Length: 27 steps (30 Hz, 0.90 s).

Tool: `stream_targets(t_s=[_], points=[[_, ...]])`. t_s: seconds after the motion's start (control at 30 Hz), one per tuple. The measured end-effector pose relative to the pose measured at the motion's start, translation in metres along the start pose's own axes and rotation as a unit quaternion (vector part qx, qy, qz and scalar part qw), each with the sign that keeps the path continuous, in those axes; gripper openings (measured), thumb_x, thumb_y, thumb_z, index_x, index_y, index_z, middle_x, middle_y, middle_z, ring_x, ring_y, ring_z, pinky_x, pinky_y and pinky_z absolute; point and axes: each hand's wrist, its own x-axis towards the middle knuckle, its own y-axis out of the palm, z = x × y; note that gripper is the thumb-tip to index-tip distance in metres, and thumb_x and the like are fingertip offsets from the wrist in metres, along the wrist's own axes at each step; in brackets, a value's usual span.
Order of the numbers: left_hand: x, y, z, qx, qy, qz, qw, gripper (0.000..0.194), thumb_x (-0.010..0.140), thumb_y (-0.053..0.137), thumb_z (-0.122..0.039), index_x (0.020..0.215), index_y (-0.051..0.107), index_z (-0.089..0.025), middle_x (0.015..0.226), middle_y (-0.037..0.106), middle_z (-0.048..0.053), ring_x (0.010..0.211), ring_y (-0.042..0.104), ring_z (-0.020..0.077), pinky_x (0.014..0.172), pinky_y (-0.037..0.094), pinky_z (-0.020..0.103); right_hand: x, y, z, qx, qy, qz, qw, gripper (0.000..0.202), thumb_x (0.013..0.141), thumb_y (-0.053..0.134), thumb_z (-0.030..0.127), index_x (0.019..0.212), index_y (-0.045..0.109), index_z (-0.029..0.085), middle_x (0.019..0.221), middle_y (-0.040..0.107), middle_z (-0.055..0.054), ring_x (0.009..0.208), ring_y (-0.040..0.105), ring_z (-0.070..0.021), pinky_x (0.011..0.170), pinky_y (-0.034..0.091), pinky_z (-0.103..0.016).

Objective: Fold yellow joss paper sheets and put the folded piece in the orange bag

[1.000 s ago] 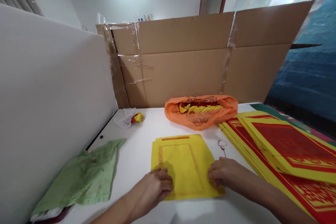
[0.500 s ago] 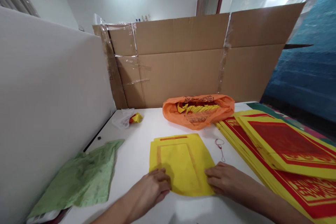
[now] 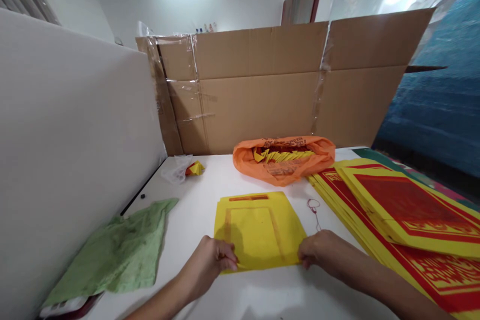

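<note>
Back goes the near edge of the yellow sheet (image 3: 258, 235), farther from the body than half a second ago, with the left hand (image 3: 215, 255) pinching its near-left corner and the right hand (image 3: 315, 249) gripping the near-right one! It lies mid-table, matte and four-sided, its reddish strip (image 3: 249, 198) at the far end towards the crinkled orange bag (image 3: 277, 177); which axis is longer, I can't tell. Smooth white table (image 3: 210, 185) stretches left to the rumpled green cloth (image 3: 123, 250); rightward, a thin red cord (image 3: 313, 205) sits closer in.
</note>
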Motion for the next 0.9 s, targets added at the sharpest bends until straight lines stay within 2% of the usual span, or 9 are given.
stream_targets(t_s=[0.13, 0.23, 0.33, 0.4, 0.53, 0.9], points=[[0.003, 0.000, -0.002, -0.015, -0.040, -0.004, 0.999, 0.011, 0.064, 0.077, -0.027, 0.066, 0.075, -0.017, 0.072, 0.071, 0.006, 0.096, 0.065, 0.0283, 0.075, 0.051, 0.032, 0.001, -0.007, 0.002, 0.027, 0.018, -0.010, 0.999, 0.029, 0.072, 0.052, 0.006, 0.076, 0.075, 0.023, 0.077, 0.075, 0.001, 0.071, 0.068, -0.0175, 0.069, 0.044, -0.025], [0.005, -0.003, -0.007, -0.001, -0.029, 0.038, 0.999, 0.017, 0.062, 0.079, -0.035, 0.065, 0.074, -0.018, 0.067, 0.069, 0.003, 0.094, 0.064, 0.0286, 0.075, 0.049, 0.031, 0.002, -0.014, 0.007, 0.037, 0.042, 0.007, 0.998, 0.029, 0.069, 0.054, 0.005, 0.071, 0.075, 0.024, 0.073, 0.075, 0.002, 0.070, 0.068, -0.0166, 0.066, 0.044, -0.023], [0.007, -0.008, -0.015, 0.027, 0.005, 0.087, 0.996, 0.023, 0.066, 0.078, -0.041, 0.065, 0.074, -0.019, 0.062, 0.065, 0.000, 0.076, 0.062, 0.0220, 0.067, 0.046, 0.025, 0.001, -0.022, 0.012, 0.047, 0.059, 0.010, 0.997, 0.029, 0.067, 0.056, 0.004, 0.070, 0.076, 0.025, 0.073, 0.075, 0.003, 0.071, 0.069, -0.0163, 0.066, 0.043, -0.023], [0.008, -0.012, -0.021, 0.040, 0.011, 0.104, 0.994, 0.026, 0.066, 0.078, -0.043, 0.063, 0.073, -0.018, 0.058, 0.060, -0.001, 0.064, 0.055, 0.0164, 0.057, 0.039, 0.022, 0.001, -0.025, 0.014, 0.054, 0.072, 0.009, 0.996, 0.029, 0.067, 0.057, 0.004, 0.071, 0.076, 0.026, 0.073, 0.075, 0.003, 0.071, 0.068, -0.0160, 0.066, 0.042, -0.022], [0.012, -0.017, -0.025, 0.062, 0.006, 0.117, 0.991, 0.027, 0.064, 0.080, -0.044, 0.061, 0.072, -0.019, 0.054, 0.052, -0.003, 0.056, 0.046, 0.0126, 0.049, 0.030, 0.022, 0.000, -0.029, 0.015, 0.068, 0.082, 0.006, 0.994, 0.027, 0.066, 0.059, 0.005, 0.070, 0.076, 0.026, 0.072, 0.075, 0.004, 0.069, 0.067, -0.0156, 0.064, 0.041, -0.022], [0.017, -0.019, -0.021, 0.083, 0.024, 0.138, 0.987, 0.026, 0.067, 0.077, -0.044, 0.072, 0.077, -0.019, 0.061, 0.064, 0.000, 0.063, 0.056, 0.0165, 0.059, 0.042, 0.024, 0.001, -0.026, 0.006, 0.095, 0.076, -0.001, 0.993, 0.024, 0.067, 0.059, 0.007, 0.070, 0.075, 0.025, 0.070, 0.074, 0.003, 0.069, 0.067, -0.0152, 0.064, 0.041, -0.021]])
